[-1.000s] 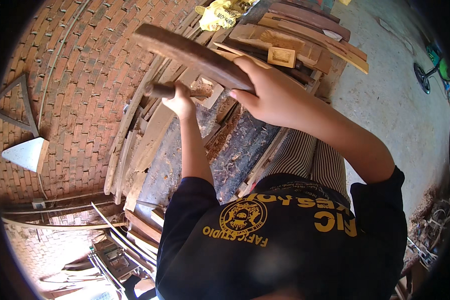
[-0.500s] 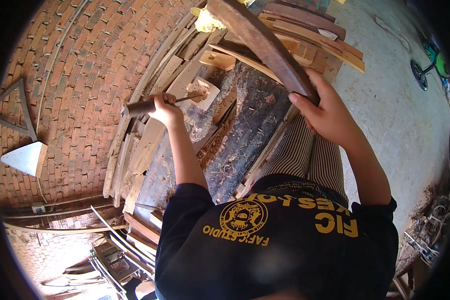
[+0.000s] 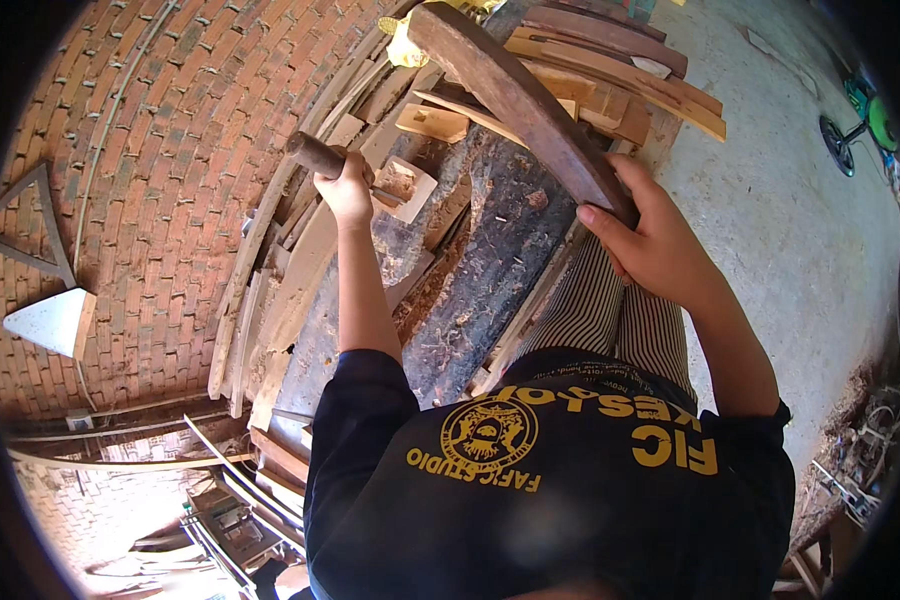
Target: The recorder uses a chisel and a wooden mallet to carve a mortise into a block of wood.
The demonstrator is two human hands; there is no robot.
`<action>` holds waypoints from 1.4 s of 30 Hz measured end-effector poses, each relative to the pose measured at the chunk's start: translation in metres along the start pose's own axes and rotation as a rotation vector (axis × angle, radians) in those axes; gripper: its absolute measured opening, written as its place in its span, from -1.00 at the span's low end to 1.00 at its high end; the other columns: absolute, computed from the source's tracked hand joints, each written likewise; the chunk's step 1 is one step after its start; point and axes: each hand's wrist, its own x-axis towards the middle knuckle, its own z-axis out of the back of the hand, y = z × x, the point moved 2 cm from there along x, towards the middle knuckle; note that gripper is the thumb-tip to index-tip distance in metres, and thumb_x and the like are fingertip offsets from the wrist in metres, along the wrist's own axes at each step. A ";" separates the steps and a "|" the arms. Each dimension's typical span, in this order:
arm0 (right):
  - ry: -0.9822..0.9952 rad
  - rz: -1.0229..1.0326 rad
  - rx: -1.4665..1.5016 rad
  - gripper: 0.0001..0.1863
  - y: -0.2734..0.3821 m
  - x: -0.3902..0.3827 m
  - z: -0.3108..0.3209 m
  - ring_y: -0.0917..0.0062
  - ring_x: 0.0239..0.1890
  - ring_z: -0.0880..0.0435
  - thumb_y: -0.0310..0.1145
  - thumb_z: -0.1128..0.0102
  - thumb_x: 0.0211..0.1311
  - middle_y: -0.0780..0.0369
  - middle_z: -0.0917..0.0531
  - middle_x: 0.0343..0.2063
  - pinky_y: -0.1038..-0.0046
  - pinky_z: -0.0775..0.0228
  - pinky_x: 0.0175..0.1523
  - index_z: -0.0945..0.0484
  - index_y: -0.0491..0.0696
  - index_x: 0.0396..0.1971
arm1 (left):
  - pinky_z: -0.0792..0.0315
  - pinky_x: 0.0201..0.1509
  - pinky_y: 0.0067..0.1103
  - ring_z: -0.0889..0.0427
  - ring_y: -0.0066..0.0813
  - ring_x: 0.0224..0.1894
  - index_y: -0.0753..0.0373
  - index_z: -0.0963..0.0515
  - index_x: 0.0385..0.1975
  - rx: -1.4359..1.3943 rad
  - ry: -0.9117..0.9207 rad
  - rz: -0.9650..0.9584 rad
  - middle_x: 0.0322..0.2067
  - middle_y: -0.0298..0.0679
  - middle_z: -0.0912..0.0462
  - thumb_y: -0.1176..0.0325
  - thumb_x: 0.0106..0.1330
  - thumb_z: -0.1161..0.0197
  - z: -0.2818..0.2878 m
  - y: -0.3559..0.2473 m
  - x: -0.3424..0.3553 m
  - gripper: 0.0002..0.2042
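Note:
My left hand is closed round a chisel, its thick brown handle sticking out up and to the left. The thin blade points down to the right, onto a pale square wood block with a rough hollow cut in it. Just where the tip touches in the hollow is hard to make out. My right hand grips one end of a long, dark wooden bar, which slants up to the left above the bench. The block lies on a dark, chip-strewn work surface.
Another small pale wood piece lies beyond the block. Stacked boards lie at the far end, and long planks run along the left by a brick wall. A wheeled green machine stands on the concrete floor to the right.
The chisel's handle has swung upward and stands steeper, with my left hand raised and shifted slightly right. The dark bar in my right hand has moved only a little.

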 end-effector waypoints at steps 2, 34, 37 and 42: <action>0.000 0.038 -0.005 -0.46 0.004 0.002 -0.003 0.73 -0.73 -0.39 -0.32 -0.13 0.26 0.28 -0.48 -0.52 0.64 -0.25 -0.64 -0.20 -0.20 0.16 | -0.14 -0.70 -0.59 -0.25 -0.57 -0.77 0.24 -0.31 -0.52 0.022 0.023 0.005 -0.72 -0.30 -0.33 0.64 0.08 -0.08 -0.003 -0.001 0.001 -0.86; 0.228 0.320 -0.443 -0.44 0.066 0.069 -0.066 0.20 -0.53 -0.63 -0.35 -0.16 0.16 -0.01 -0.61 -0.54 0.29 -0.44 -0.42 -0.25 -0.21 0.14 | -0.39 -0.47 -0.65 -0.48 -0.61 -0.55 0.34 -0.49 -0.37 0.106 0.008 -0.106 -0.54 -0.32 -0.53 0.57 0.11 -0.20 0.002 0.016 -0.010 -0.90; 0.197 0.344 -0.516 -0.45 0.063 0.070 -0.062 0.21 -0.55 -0.63 -0.30 -0.13 0.20 -0.03 -0.61 -0.54 0.28 -0.44 -0.44 -0.25 -0.21 0.15 | -0.15 -0.69 -0.66 -0.24 -0.69 -0.76 0.29 -0.44 -0.47 0.066 -0.011 -0.089 -0.73 -0.39 -0.35 0.56 0.12 -0.17 0.013 0.021 -0.007 -0.94; 0.135 0.463 -0.345 -0.42 0.088 0.066 -0.071 0.22 -0.57 -0.62 -0.33 -0.17 0.16 -0.02 -0.60 -0.54 0.28 -0.42 -0.47 -0.23 -0.21 0.15 | -0.48 -0.24 -0.55 -0.52 -0.44 -0.25 0.35 -0.44 -0.23 -0.028 0.020 -0.114 -0.30 -0.23 -0.54 0.45 0.14 -0.23 -0.012 -0.006 -0.020 -0.77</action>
